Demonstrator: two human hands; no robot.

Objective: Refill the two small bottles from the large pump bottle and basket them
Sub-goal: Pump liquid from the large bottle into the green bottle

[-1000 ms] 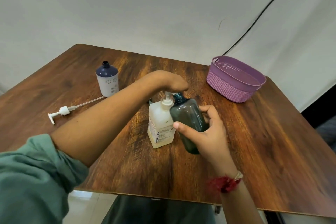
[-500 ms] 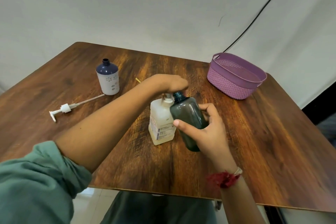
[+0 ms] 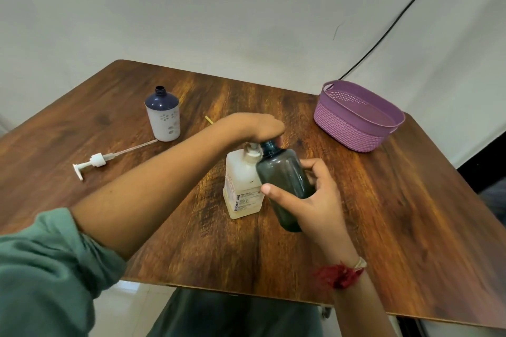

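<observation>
Right hand [image 3: 315,200] grips tilted smoky grey plastic bottle [image 3: 282,172] beside white square pump bottle [image 3: 241,189]; left hand [image 3: 254,128] covers its pump, finger posture indiscernible

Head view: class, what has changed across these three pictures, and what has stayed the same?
The left hand pushed the pump head of the square white plastic pump bottle slightly lower, then kept it down. The right hand keeps its grip on the dark grey translucent plastic bottle, neck beside the pump. The navy-and-white bottle, loose white pump and purple woven basket stayed put.
</observation>
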